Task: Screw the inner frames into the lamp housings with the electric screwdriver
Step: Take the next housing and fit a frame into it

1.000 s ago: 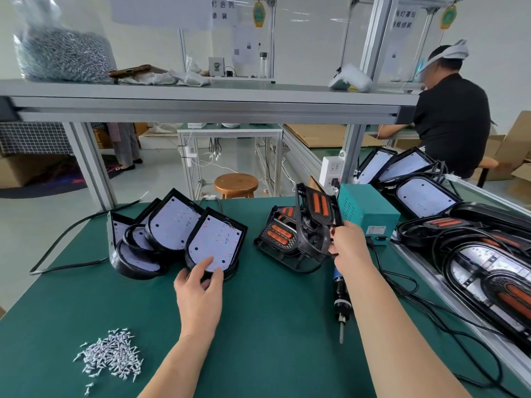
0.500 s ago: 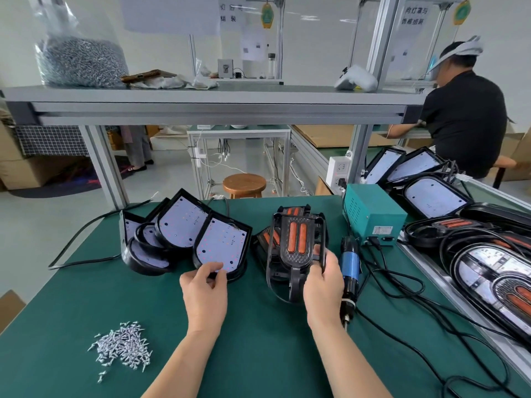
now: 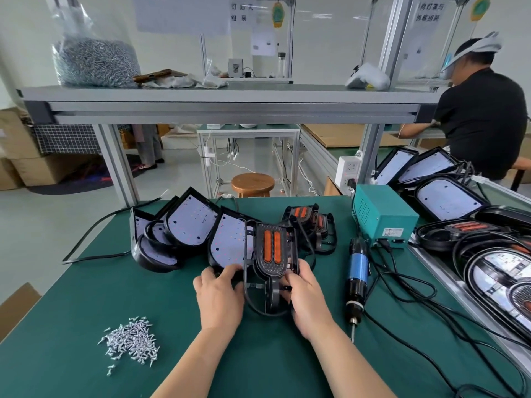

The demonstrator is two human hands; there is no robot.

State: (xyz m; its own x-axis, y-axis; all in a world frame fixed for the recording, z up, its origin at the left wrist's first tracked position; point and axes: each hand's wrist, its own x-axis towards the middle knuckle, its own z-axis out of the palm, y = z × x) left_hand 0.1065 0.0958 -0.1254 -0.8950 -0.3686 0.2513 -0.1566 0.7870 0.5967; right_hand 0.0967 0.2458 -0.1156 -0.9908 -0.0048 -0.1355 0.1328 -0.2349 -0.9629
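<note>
Left hand (image 3: 219, 294): curling round the near edge of the lamp housing (image 3: 227, 245).
Right hand (image 3: 304, 294): gripping the frame (image 3: 273, 248) at its lower right edge.
Frame: standing upright between both hands, overlapping the housing.
Screwdriver (image 3: 357, 271): lying just right of the right hand.
Screws (image 3: 130, 341): lying piled, well left of the left hand.

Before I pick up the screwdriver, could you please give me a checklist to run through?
1. Right hand grips the inner frame: ok.
2. Left hand holds the lamp housing by its lower edge: ok.
3. Frame seated flat in the housing: not ok; it stands tilted over the housing's right side.
4. Screwdriver in hand: not ok; it lies on the mat, right of the right hand.
5. Screws ready: ok, a loose pile at front left.
6. Screwdriver plugged into the green box: cannot tell.
</note>
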